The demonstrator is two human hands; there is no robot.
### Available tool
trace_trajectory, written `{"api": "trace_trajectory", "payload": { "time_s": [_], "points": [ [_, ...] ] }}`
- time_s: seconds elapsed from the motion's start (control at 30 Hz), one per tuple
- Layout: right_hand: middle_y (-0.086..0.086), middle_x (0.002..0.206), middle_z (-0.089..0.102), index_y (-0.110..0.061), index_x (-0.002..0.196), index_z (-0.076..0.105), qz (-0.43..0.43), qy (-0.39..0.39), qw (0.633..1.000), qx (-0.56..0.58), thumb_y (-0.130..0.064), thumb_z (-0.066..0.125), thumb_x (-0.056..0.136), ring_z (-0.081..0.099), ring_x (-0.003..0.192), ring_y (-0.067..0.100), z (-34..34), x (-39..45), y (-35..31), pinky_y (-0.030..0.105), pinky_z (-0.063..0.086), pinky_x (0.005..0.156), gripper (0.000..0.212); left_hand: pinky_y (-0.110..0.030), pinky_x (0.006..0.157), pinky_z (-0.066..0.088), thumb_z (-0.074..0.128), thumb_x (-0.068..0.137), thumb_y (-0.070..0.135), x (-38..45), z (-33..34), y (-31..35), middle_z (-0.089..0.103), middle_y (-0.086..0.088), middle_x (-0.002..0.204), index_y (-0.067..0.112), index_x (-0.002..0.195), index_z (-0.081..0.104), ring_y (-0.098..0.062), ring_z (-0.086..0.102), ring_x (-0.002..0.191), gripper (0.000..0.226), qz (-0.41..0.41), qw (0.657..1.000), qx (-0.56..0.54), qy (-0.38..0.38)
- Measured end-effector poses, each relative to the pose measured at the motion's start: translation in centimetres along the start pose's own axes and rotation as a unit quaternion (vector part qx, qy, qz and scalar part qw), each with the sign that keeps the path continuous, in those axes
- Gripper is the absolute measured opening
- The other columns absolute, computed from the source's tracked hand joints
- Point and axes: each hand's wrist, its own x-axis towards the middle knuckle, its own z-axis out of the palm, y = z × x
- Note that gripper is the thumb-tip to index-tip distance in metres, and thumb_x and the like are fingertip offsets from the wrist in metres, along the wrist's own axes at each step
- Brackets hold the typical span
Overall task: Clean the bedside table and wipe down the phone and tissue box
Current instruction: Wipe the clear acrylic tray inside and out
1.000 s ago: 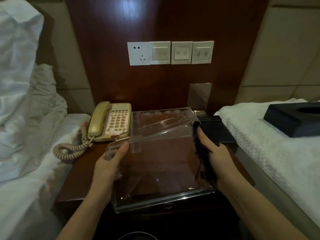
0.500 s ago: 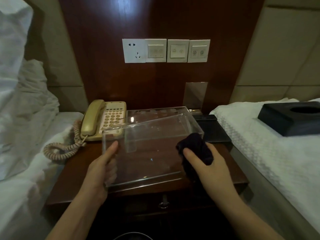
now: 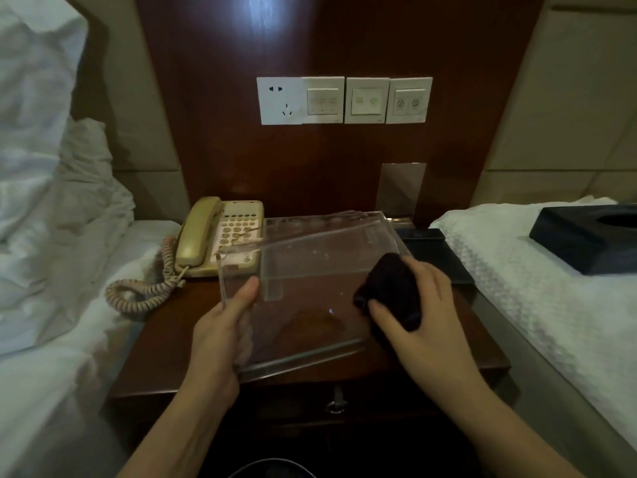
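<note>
Over the bedside table [image 3: 165, 346] we are gripping the clear tray [image 3: 310, 291] with our left hand [image 3: 220, 326], our right hand [image 3: 424, 315] clutching the dark cloth [image 3: 389, 294]; steadying firmly seems wise. The phone [image 3: 224, 236] is sitting behind, the tissue box [image 3: 586, 239] on the bed.

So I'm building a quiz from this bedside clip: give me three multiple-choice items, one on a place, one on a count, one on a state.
1. Where is the black tissue box?
A. on the bed at the right
B. beside the phone
C. on the floor

2. How many white plates are on the wall panel?
A. two
B. four
C. six

3. What is the right hand doing?
A. lifting the handset
B. hanging idle
C. pressing a dark cloth to the clear tray

Answers: 1 A, it lies on the white bedding; 2 B, one socket and three switches; 3 C, its fingers grip the cloth against the tray, which the left hand holds.
</note>
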Motion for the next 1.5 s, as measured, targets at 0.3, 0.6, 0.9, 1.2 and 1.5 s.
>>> {"api": "trace_trajectory", "payload": {
  "time_s": [0.3, 0.6, 0.9, 1.2, 1.5],
  "points": [
    [0.008, 0.124, 0.043, -0.023, 0.118, 0.054, -0.097, 0.139, 0.970, -0.175, -0.035, 0.072, 0.084, 0.038, 0.114, 0.025, 2.1, 2.7, -0.2, 0.035, 0.040, 0.091, 0.040, -0.021, 0.033, 0.021, 0.081, 0.063, 0.056, -0.4, -0.2, 0.4, 0.034, 0.007, 0.048, 0.021, 0.067, 0.050, -0.009, 0.027, 0.038, 0.047, 0.005, 0.997, 0.045, 0.065],
    [-0.018, 0.157, 0.025, -0.034, 0.148, 0.041, -0.186, -0.090, 0.966, -0.157, -0.054, 0.037, 0.100, 0.005, 0.149, 0.002, 5.7, 1.2, 1.0, 0.031, 0.013, 0.117, 0.052, -0.024, 0.040, 0.028, 0.071, 0.080, 0.064, 1.0, -0.5, -0.3, 0.036, 0.005, 0.050, 0.021, 0.064, 0.040, -0.009, 0.033, 0.041, 0.056, 0.022, 0.990, 0.109, 0.082],
    [-0.002, 0.160, 0.026, -0.029, 0.148, 0.040, -0.171, -0.003, 0.972, -0.163, -0.054, 0.046, 0.096, 0.015, 0.151, 0.019, 11.6, 0.5, -2.1, 0.042, 0.020, 0.120, 0.058, -0.029, 0.049, 0.037, 0.043, 0.095, 0.066, 1.8, -0.5, -2.0, 0.051, 0.006, 0.048, 0.025, 0.049, 0.057, -0.011, 0.048, 0.043, 0.063, 0.092, 0.989, 0.107, 0.041],
    [-0.003, 0.154, 0.041, -0.027, 0.138, 0.057, -0.269, -0.051, 0.949, -0.157, -0.037, 0.048, 0.100, 0.030, 0.146, 0.015, 11.3, 0.7, -1.3, 0.037, 0.030, 0.118, 0.040, -0.029, 0.047, 0.036, 0.049, 0.095, 0.064, 2.1, -0.9, -1.6, 0.054, 0.004, 0.051, 0.019, 0.051, 0.057, -0.012, 0.048, 0.044, 0.063, 0.068, 0.992, 0.100, 0.019],
    [0.000, 0.154, 0.041, -0.025, 0.140, 0.055, -0.187, 0.014, 0.973, -0.135, -0.034, 0.053, 0.099, 0.028, 0.146, 0.018, 13.7, -0.7, -3.3, 0.042, 0.028, 0.119, 0.042, -0.034, 0.059, 0.050, 0.049, 0.097, 0.059, 2.0, -1.1, -1.6, 0.069, 0.001, 0.063, 0.021, 0.066, 0.073, -0.016, 0.065, 0.058, 0.055, 0.074, 0.993, 0.094, -0.006]
  ]
}}
